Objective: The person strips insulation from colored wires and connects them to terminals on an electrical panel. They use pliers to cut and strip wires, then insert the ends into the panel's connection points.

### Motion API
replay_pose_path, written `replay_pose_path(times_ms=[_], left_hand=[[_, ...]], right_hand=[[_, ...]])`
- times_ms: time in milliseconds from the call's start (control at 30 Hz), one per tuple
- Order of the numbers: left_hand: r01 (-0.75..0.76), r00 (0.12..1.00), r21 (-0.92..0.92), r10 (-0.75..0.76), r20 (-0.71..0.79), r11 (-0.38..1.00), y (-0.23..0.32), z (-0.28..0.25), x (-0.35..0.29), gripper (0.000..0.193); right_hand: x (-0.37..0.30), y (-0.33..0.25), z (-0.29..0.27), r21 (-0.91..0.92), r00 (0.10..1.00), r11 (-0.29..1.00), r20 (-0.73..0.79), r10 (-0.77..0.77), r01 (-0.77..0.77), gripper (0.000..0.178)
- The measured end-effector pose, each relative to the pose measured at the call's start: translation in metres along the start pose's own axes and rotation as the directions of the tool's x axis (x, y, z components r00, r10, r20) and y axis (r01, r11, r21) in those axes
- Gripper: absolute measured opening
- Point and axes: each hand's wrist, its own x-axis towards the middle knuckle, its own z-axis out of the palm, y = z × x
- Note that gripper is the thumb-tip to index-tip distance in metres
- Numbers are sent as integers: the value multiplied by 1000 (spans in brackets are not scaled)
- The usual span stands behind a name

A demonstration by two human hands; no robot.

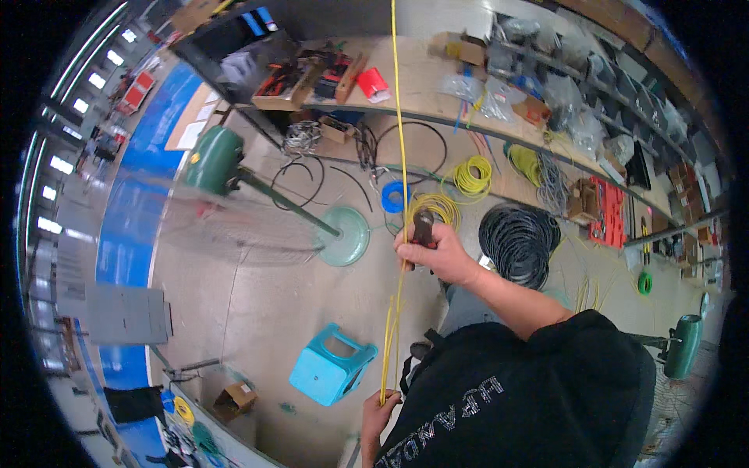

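Observation:
A yellow wire (401,132) runs from the top edge down past my right hand (441,253). My right hand is closed around a dark pair of pliers (424,228). The wire passes at its thumb and fingertips; whether the jaws touch it I cannot tell. Lower down, my left hand (378,417) is closed on several yellow wires (387,351), whose upper ends stand up beside the long strand. Beyond my right hand lie yellow wire coils (472,176) and a large black cable coil (519,243).
A blue stool (331,365) stands left of my left hand. A green pedestal fan (343,236) is at the left. Across the back runs a workbench (421,86) with tools and bags. A red tool case (607,210) and a cardboard box (235,400) sit farther out.

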Motion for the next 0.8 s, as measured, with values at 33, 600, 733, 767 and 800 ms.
replay_pose_path(times_ms=[33,600,733,767,800], left_hand=[[-19,1000,-65,18,-7,998,-8,0,-10,14],[-466,763,-530,19,-646,709,-43,7,-207,15],[-571,521,-500,-183,-834,651,-69,40,-259,14],[-571,494,-534,-259,-830,623,-61,48,-261,14],[-558,498,-586,-328,-803,587,-51,55,-265,14]], right_hand=[[-11,-5,20,-20,999,1000,40,-14,15,21],[-68,43,396,-80,522,993,845,113,-86,30],[-109,93,457,-168,448,968,863,235,-184,25],[-107,113,463,-196,412,959,872,265,-203,23],[-105,135,471,-222,379,950,878,293,-219,21]])
